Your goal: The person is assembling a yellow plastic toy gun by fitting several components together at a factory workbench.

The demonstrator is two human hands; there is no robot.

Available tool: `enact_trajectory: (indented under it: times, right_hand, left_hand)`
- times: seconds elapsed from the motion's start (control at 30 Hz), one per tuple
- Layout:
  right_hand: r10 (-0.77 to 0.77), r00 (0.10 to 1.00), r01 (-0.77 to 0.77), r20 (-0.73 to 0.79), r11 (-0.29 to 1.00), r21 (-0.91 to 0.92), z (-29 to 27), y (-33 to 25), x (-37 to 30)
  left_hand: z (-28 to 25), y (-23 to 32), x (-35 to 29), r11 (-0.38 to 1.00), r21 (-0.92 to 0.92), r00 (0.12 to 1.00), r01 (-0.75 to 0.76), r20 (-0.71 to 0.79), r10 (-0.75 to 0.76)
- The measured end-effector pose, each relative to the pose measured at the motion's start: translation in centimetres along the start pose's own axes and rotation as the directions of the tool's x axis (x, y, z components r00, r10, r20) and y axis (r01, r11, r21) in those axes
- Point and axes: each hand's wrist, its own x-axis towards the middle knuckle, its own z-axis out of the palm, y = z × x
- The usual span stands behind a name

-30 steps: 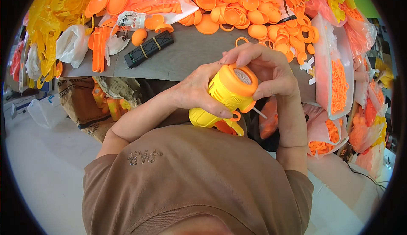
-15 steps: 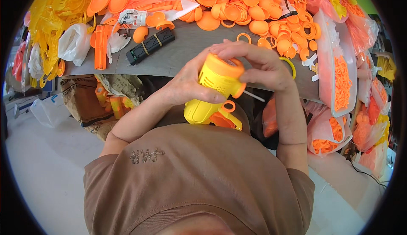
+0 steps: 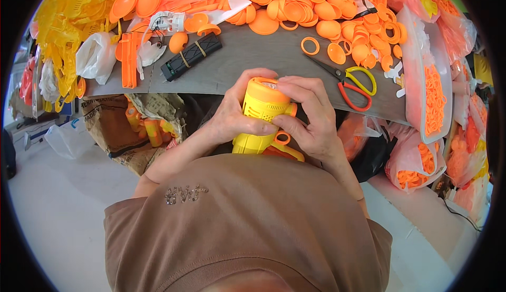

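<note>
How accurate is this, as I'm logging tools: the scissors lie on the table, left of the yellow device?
The scissors lie on the table, but right of the yellow device, not left, as the head view shows.

Scissors with one red and one yellow handle lie on a gray tabletop near heaped orange parts; at left, a black bar bound by two bands rests near a white bag and piled yellow parts.
</note>
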Motion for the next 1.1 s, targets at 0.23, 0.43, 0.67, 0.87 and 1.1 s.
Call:
enact_trajectory:
  times: [0.23, 0.43, 0.67, 0.87, 1.1]
  right_hand:
    - [0.015, 0.999, -0.014, -0.034, 0.999, 0.049, 0.4, 0.7, -0.8]
    - [-0.060, 0.998, 0.060, 0.003, 0.998, -0.009, -1.6, 1.5, 0.5]
    - [0.175, 0.874, -0.087, 0.453, 0.974, -0.208, -4.0, -1.2, 5.8]
    - [0.151, 0.925, -0.118, 0.348, 0.986, -0.114, -4.5, 0.2, 5.1]
    - [0.207, 0.923, -0.193, 0.325, 0.978, -0.075, -6.1, -0.1, 5.7]
  left_hand:
    - [0.0, -0.5, -0.1, 0.998, -0.023, 0.998, 0.064, -0.005, -0.064]
    - [0.9, 1.8, 0.9, 0.992, 0.121, 0.999, 0.040, -0.018, -0.038]
    - [1.4, 3.1, 1.2, 0.969, 0.204, 0.978, 0.138, 0.128, -0.167]
    - [2.2, 1.6, -0.6, 0.977, 0.139, 0.974, 0.162, 0.134, -0.181]
    - [1.9, 2.9, 2.0, 0.900, 0.437, 0.983, -0.003, 0.167, -0.078]
